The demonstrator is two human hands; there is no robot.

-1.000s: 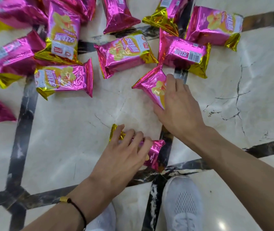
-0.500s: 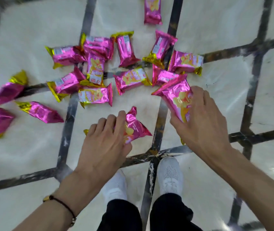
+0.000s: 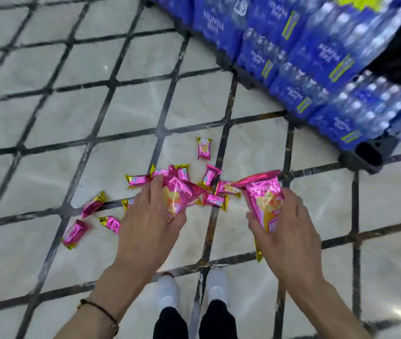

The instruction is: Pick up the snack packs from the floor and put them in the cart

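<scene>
Curling round a pink foil bag apiece, the left grip (image 3: 148, 223) holds the left pack (image 3: 179, 194) above the middle of the heap of packs (image 3: 215, 200) on the marble floor (image 3: 48, 253), and the right grip (image 3: 289, 231) clasps the right pack (image 3: 265, 199) just right of that heap; no cart is in view. Puffy, crinkled and glossy, with gold crimped ends, these pillow bags are likely feather-light, slippery and crushable, so a loose clasp across the middle, or a pinch on a crimp, should suit best.

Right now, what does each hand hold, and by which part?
The left hand grips one pink snack pack by its lower end; the right hand grips another pink snack pack around its lower half.
</scene>
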